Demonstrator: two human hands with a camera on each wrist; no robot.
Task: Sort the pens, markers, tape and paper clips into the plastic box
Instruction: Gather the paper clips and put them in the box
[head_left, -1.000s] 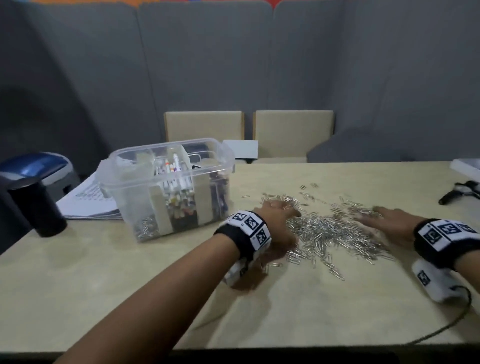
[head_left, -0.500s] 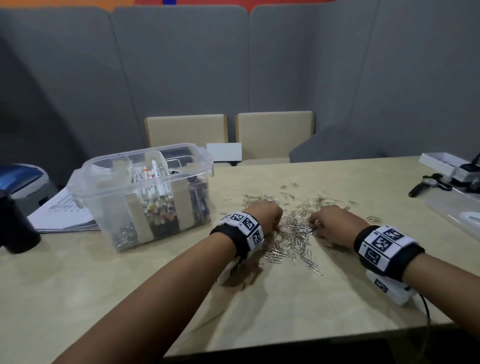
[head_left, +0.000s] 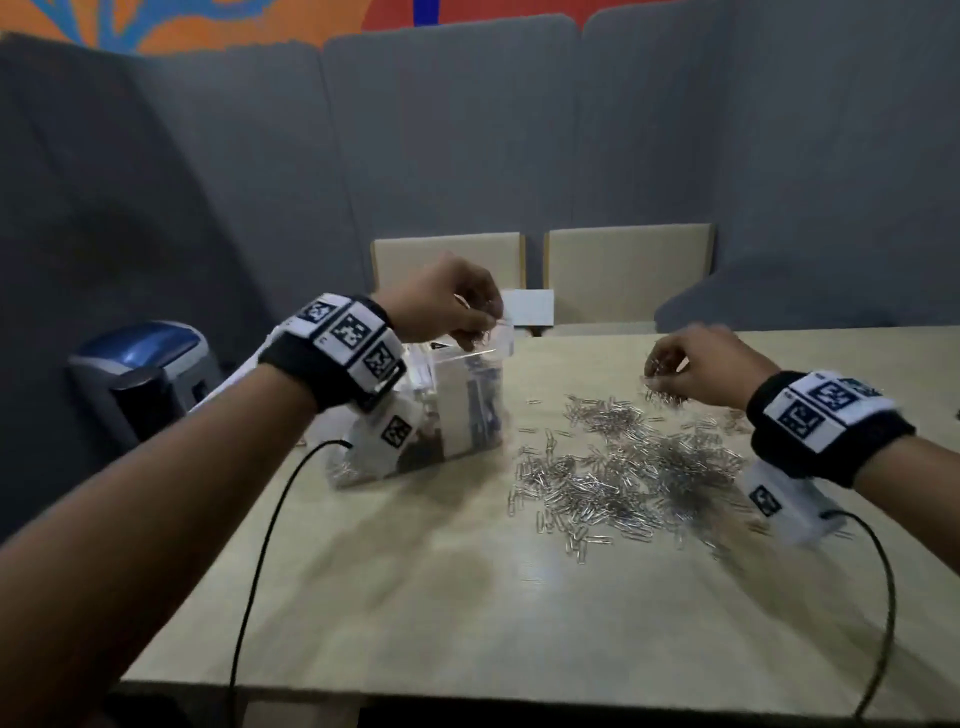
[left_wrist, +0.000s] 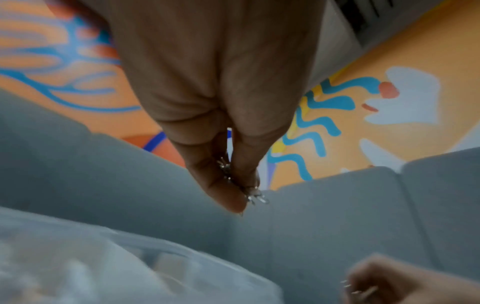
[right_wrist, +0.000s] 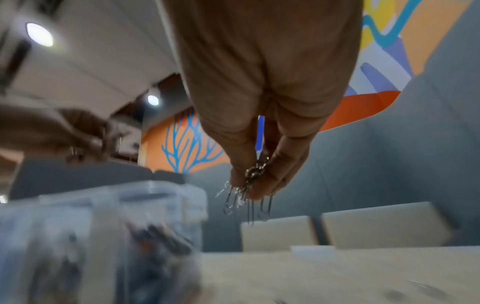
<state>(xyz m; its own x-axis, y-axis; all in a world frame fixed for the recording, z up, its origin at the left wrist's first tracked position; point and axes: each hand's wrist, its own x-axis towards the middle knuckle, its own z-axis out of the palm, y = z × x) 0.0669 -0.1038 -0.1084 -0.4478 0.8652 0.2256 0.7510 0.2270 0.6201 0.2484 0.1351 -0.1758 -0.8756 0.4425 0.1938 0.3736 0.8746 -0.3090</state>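
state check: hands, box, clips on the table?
left hand: over the box, pinching a bunch of clips
right hand: raised above the pile, pinching clips
box: open, no lid on it, partly filled
pile: loose clips spread on the table

Head view: high, faces forward and down across table (head_left: 467, 597); takes in both forearms, plastic box (head_left: 467, 410), grey partition behind. Left wrist view: close under left hand (left_wrist: 215, 86), angled upward toward mural. Right wrist view: close under right hand (right_wrist: 265, 82), low over table. All three share plastic box.
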